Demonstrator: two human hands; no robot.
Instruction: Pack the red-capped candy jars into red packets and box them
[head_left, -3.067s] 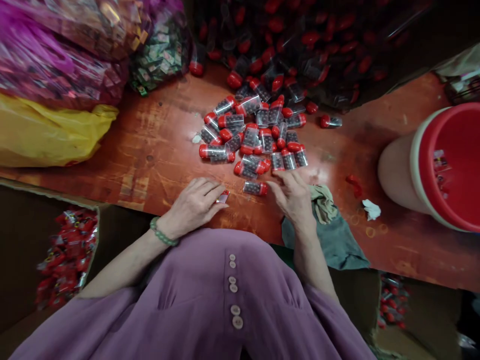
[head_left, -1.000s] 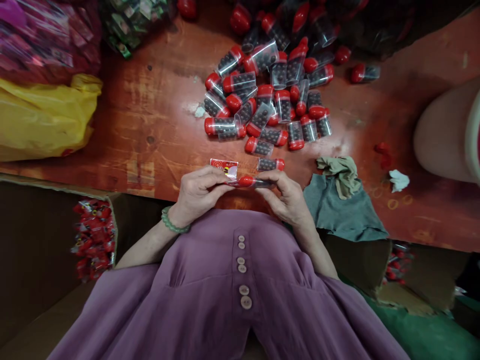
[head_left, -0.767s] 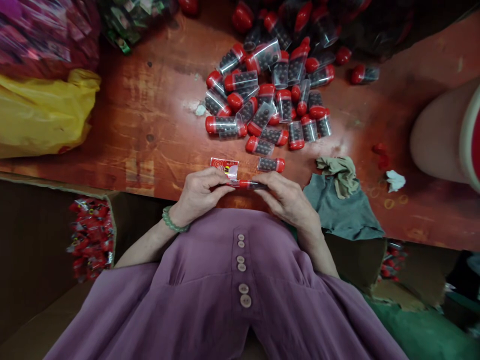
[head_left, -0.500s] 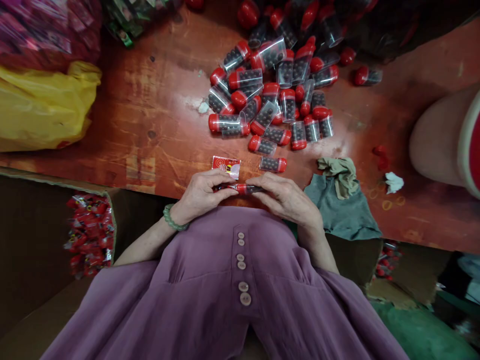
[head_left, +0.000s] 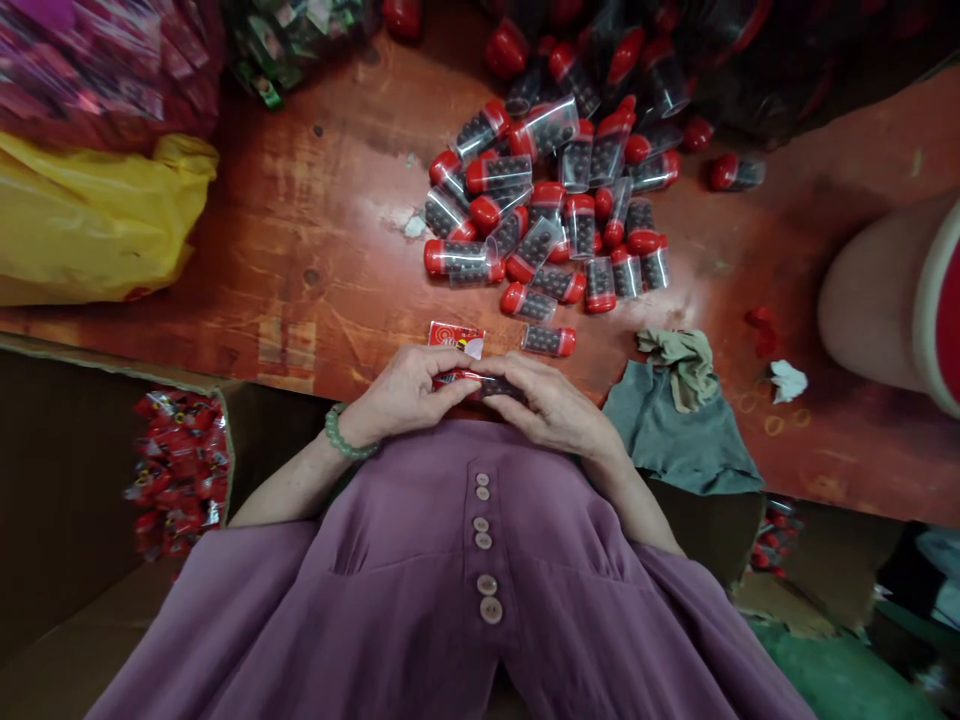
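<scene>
My left hand (head_left: 405, 388), with a green bead bracelet on its wrist, pinches a small red printed wrapper (head_left: 452, 378) close to my body. Against it my right hand (head_left: 553, 402) grips a clear tube of dark beads (head_left: 496, 385). The two pieces meet end to end between my fingertips; whether the tube's end is inside the wrapper I cannot tell. Just beyond my hands lie a red printed card or packet (head_left: 457, 338) and a red-capped bead tube (head_left: 548, 340). A loose pile of similar tubes (head_left: 536, 230) spreads farther back on the table.
Yellow (head_left: 97, 225) and pink (head_left: 127, 70) bags fill the back left of the wooden table (head_left: 300, 210). Grey cloth (head_left: 675, 430) hangs over the front edge, near a white bucket (head_left: 874, 290). Below left, a cardboard box holds red packets (head_left: 180, 470).
The right hand has moved slightly left and inward, bringing the tube closer to the left hand's wrapper. The red cap between the hands is now covered. The view has shifted slightly.
</scene>
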